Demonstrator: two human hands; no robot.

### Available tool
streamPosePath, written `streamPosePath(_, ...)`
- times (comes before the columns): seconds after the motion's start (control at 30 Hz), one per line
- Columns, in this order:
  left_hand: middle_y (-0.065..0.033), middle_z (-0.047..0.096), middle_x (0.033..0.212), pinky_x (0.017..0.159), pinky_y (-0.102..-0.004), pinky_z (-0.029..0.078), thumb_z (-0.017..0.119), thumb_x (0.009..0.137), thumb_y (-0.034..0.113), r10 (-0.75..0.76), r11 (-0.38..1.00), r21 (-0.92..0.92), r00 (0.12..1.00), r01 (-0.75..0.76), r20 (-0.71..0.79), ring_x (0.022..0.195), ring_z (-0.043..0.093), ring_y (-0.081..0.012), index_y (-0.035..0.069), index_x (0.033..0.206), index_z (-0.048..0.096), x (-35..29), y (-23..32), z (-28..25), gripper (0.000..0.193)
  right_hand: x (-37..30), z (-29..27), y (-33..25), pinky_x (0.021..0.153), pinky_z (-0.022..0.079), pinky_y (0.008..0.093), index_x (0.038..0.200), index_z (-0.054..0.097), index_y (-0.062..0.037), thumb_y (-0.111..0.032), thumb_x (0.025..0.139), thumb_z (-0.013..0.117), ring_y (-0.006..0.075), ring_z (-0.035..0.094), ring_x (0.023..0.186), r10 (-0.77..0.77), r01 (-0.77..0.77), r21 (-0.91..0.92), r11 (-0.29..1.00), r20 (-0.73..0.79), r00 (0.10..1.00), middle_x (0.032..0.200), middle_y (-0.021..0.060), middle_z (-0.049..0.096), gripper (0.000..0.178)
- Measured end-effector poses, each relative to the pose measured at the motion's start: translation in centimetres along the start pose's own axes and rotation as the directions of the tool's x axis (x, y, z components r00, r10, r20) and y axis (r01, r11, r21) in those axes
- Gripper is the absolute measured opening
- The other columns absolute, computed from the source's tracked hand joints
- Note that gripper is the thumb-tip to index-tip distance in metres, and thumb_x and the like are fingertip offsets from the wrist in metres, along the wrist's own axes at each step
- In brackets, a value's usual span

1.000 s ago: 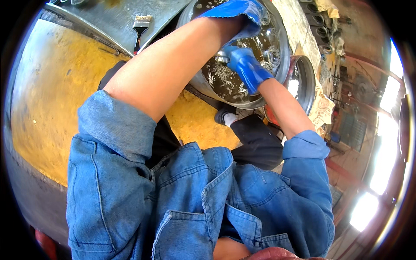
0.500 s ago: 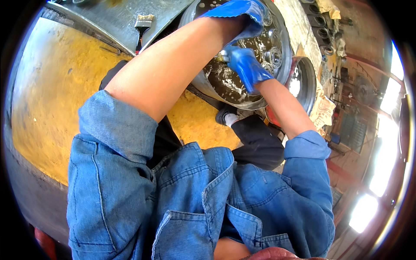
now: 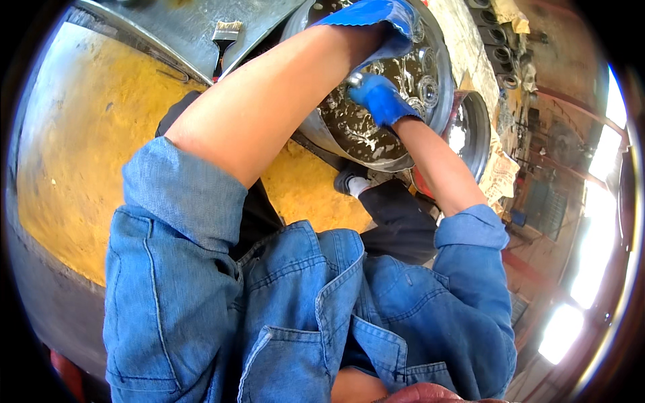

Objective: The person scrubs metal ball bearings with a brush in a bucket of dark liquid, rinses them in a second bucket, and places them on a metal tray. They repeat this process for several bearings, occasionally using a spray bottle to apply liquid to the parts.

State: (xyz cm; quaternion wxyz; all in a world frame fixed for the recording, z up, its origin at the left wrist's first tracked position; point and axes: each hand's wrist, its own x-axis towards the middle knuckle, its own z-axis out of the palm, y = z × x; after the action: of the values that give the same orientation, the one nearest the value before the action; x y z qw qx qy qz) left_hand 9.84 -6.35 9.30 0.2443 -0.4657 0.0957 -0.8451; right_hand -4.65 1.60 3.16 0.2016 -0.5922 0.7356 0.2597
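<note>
Workshop scene, viewed from above. Writing: the tan paper [image 3: 498, 171] at the right carries print too small to read. Materials: the right hand [image 3: 379, 99], in a wet blue glove with a glossy surface, has its fingers curled around a small shiny metal piece [image 3: 355, 80], which lies within the outline of the round grey basin [image 3: 445, 84]. The left hand [image 3: 386, 17], gloved in the same blue with a scalloped cuff, extends over the basin's far part; its fingers are hidden, so whether they grip anything cannot be told. Dark, glinting liquid fills the basin, and shiny ring-shaped parts [image 3: 427, 88] line its right side. Just beside it stands a round container [image 3: 478, 134], red outside and grey within. Surface and room: a brush [image 3: 224, 44] with pale bristles rests on a grey metal tray [image 3: 168, 37], upper left, beside a stained, worn yellow surface [image 3: 101, 148]. Bright windows [image 3: 596, 242] interrupt the brownish wall [image 3: 564, 40] at the right.
</note>
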Motion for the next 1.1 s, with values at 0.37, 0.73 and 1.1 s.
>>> streamPosePath(0.37, -0.009, 0.07, 0.107, 0.093, -0.0289, 0.049, 0.046, 0.099, 0.02, 0.018, 0.999, -0.049, 0.999, -0.02, -0.031, 0.098, 0.064, -0.0176, 0.006, 0.113, 0.068, -0.8, 0.3, 0.4, 0.029, -1.1, -0.7, -0.8, 0.086, 0.056, 0.0369, 0.128, 0.065, -0.0166, -0.012, 0.081, 0.061, 0.0329, 0.071, 0.096, -0.47, 0.438, -0.393, 0.808, 0.017, 0.882, 0.105, 0.0168, 0.073, 0.048)
streamPosePath(0.73, -0.0094, 0.069, 0.107, 0.093, -0.0295, 0.049, 0.048, 0.099, 0.02, 0.011, 0.984, -0.179, 0.999, -0.017, -0.032, 0.098, 0.064, -0.0184, 0.006, 0.113, 0.068, 0.1, 0.0, -0.1, 0.028, -3.9, -1.9, -1.6, 0.086, 0.056, 0.0403, 0.112, 0.068, -0.0151, -0.018, 0.085, 0.065, 0.032, 0.071, 0.099, -0.096, 0.096, 0.152, 0.984, -0.01, 0.995, 0.106, 0.0147, 0.072, 0.027)
streamPosePath(1.1, -0.0098, 0.069, 0.107, 0.092, -0.03, 0.05, 0.049, 0.098, 0.02, 0.094, -0.898, -0.421, 0.99, 0.129, 0.102, 0.098, 0.064, -0.0193, 0.006, 0.113, 0.067, -1.3, 0.8, 0.6, 0.028, 0.1, 0.1, -0.1, 0.088, 0.055, 0.0408, 0.11, 0.067, -0.0078, -0.026, 0.092, 0.058, 0.0347, 0.069, 0.1, -0.17, 0.167, -0.239, 0.956, 0.009, 0.985, 0.103, 0.0181, 0.072, 0.028)
